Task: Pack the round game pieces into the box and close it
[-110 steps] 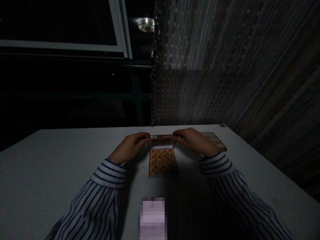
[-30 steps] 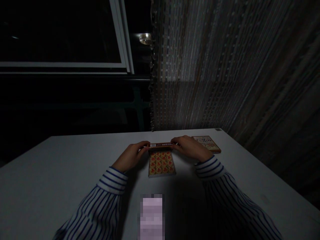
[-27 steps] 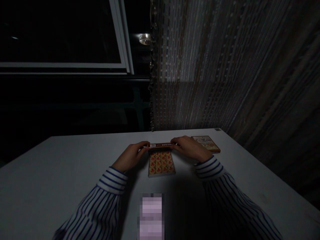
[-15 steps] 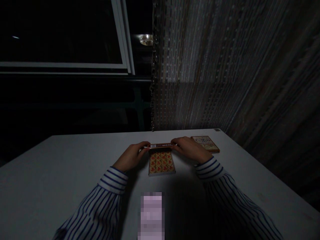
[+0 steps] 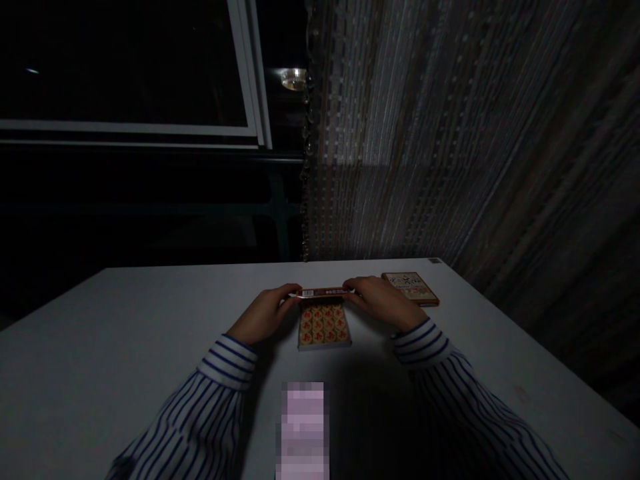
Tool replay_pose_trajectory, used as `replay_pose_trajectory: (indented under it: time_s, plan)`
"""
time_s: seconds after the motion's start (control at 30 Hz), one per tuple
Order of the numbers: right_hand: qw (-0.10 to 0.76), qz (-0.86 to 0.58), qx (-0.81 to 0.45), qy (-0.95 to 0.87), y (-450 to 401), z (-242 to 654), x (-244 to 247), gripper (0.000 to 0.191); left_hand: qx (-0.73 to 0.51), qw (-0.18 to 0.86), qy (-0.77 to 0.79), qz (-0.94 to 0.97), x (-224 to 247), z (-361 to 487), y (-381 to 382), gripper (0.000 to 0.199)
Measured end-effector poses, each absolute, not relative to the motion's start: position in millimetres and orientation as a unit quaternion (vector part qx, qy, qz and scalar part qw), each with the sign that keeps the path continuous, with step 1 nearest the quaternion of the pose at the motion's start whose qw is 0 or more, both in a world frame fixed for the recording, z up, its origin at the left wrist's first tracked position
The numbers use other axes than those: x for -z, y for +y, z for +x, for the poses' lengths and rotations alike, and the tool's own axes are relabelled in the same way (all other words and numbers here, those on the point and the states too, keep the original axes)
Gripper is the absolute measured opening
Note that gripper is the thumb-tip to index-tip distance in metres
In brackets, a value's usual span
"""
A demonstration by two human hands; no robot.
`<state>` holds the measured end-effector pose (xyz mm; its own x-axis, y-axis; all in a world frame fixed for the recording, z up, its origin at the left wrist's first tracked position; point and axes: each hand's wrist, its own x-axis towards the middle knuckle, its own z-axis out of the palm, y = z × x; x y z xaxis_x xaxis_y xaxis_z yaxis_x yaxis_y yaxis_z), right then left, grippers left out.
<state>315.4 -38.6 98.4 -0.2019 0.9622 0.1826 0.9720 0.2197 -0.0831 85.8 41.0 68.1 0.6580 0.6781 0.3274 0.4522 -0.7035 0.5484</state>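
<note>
Between my hands is a shallow box (image 5: 325, 346) on the white table, filled with rows of round wooden Chinese chess pieces (image 5: 324, 323) marked in red. A reddish-brown box lid (image 5: 324, 293) with a barcode label stands over the far edge of the box, tilted, edge towards me. My left hand (image 5: 265, 313) pinches the lid's left end between thumb and fingers. On the right end, my right hand (image 5: 383, 303) grips it the same way. The far rows of pieces lie in shadow under the lid.
A second flat box with printed characters (image 5: 413, 290) lies just beyond my right hand. A pixelated upright rectangle (image 5: 303, 430) is at the near edge of the white table (image 5: 150, 333). A bead-string curtain (image 5: 390, 133) hangs behind, beside a dark window (image 5: 125, 67).
Hardly anything differs. Both hands keep hold of the lid in nearly the same place, and the view has shifted very slightly.
</note>
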Motion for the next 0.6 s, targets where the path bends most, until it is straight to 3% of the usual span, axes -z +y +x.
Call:
replay_pose_trajectory:
  time_s: [0.6]
  plan:
    - [0.099, -0.623, 0.022, -0.776, -41.3, 312.9, -96.6, 0.032, -0.265, 0.223, 0.319, 0.882, -65.5, 84.8, 37.9, 0.034]
